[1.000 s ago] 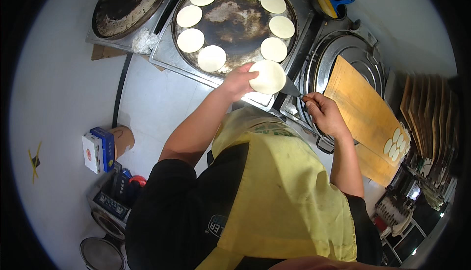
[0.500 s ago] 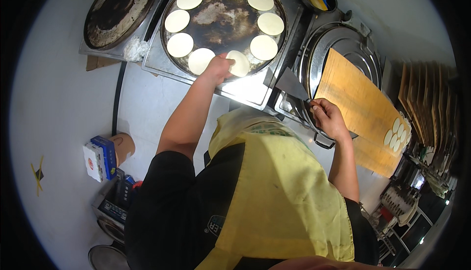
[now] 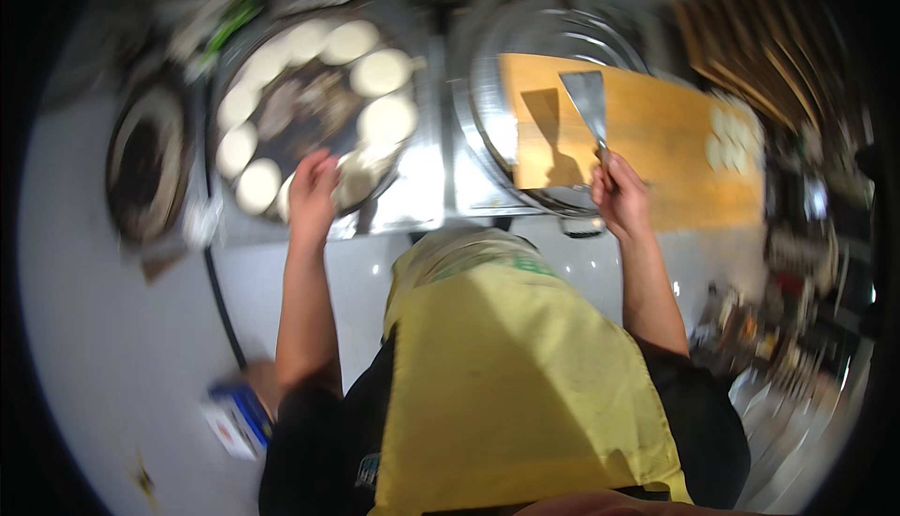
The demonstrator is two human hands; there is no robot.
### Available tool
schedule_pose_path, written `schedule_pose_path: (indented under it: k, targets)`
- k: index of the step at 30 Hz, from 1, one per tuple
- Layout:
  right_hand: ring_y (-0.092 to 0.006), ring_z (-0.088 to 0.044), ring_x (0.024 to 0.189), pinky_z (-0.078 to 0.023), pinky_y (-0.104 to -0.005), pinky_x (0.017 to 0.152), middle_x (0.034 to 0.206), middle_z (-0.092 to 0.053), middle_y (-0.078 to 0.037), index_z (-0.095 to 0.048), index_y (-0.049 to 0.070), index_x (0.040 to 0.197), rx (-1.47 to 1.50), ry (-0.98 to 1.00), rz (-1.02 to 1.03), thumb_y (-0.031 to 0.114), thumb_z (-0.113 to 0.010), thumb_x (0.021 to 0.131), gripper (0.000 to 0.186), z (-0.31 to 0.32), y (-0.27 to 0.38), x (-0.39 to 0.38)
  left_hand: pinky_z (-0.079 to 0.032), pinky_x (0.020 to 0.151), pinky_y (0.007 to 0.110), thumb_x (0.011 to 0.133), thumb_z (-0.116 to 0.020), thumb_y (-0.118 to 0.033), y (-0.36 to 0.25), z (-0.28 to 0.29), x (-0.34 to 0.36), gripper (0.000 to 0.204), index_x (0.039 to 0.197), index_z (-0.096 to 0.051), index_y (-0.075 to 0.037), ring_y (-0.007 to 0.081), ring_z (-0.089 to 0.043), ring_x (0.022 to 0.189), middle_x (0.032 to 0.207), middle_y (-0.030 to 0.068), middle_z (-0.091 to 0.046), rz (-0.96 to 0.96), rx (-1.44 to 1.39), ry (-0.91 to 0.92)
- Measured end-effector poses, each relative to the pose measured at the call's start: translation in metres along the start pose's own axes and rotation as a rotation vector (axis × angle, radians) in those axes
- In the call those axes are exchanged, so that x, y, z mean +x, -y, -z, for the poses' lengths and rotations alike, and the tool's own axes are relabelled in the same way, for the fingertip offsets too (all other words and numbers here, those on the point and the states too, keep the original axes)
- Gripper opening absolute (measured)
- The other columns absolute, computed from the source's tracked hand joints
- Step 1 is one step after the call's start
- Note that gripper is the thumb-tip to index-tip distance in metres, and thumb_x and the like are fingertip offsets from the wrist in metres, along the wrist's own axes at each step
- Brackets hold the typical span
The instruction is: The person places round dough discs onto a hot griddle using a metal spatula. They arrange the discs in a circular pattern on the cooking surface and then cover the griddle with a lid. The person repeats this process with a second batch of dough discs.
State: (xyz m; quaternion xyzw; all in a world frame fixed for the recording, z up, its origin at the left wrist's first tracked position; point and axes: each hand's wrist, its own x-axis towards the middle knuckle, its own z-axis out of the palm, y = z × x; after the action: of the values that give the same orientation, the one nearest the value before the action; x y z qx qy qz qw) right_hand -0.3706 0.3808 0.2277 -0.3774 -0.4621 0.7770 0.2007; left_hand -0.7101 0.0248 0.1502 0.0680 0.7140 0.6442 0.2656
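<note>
My left hand (image 3: 314, 193) hovers at the near edge of a round griddle (image 3: 305, 108), fingers loosely bent and blurred, with nothing seen in them. Flat pale dough rounds (image 3: 387, 120) lie in a ring on the griddle around its dark, scorched middle. One round just right of my left hand lies in shadow. My right hand (image 3: 621, 195) is closed around the handle of a metal scraper (image 3: 586, 99), its wide blade pointing up and away. The scraper is over a long wooden board (image 3: 647, 113) and casts a shadow on it.
Several smaller dough rounds (image 3: 727, 141) sit at the board's right end. Under the board's left part is a round metal lid (image 3: 487, 113). Another round griddle (image 3: 145, 164) stands at the far left. Wooden boards (image 3: 750, 38) are stacked at the back right.
The view has swung right, so the griddle now appears further left. My left hand has let go of the dough round at the griddle's front. The scraper now points upward over the board.
</note>
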Motion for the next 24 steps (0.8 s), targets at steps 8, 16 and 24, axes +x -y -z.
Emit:
schedule_pose_path:
  k: [8, 16, 24]
  targets:
    - [-0.0134, -0.057, 0.062, -0.050, -0.0241, 0.052, 0.079, -0.063, -0.008, -0.058, 0.002, 0.094, 0.547, -0.765, 0.229, 0.019, -0.043, 0.105, 0.025, 0.221, 0.053, 0.036, -0.050, 0.085, 0.026, 0.100, -0.060, -0.014, -0.002, -0.155, -0.019, 0.031, 0.125, -0.057, 0.005, 0.0123, -0.061, 0.092, 0.106, 0.0088, -0.068, 0.081, 0.037, 0.332]
    - [-0.0174, -0.055, 0.057, -0.050, -0.0274, 0.048, 0.070, -0.058, -0.009, -0.053, 0.001, 0.089, 0.688, -0.840, 0.222, 0.012, -0.039, 0.102, 0.022, 0.384, 0.046, 0.103, -0.051, 0.086, 0.026, 0.100, -0.061, -0.016, -0.027, -0.280, -0.067, 0.023, 0.118, -0.062, -0.003, 0.0122, -0.064, 0.093, 0.104, 0.0039, -0.069, 0.130, 0.161, 0.357]
    - [-0.0122, -0.047, 0.054, -0.039, -0.0237, 0.050, 0.080, -0.059, -0.006, -0.058, 0.001, 0.109, 0.531, -0.677, 0.343, 0.016, -0.047, 0.102, 0.019, 0.472, 0.064, 0.092, -0.054, 0.093, 0.035, 0.100, -0.061, -0.016, -0.086, -0.482, -0.100, 0.027, 0.120, -0.059, 0.002, 0.0211, -0.066, 0.103, 0.111, 0.0111, -0.067, 0.133, 0.058, 0.619]
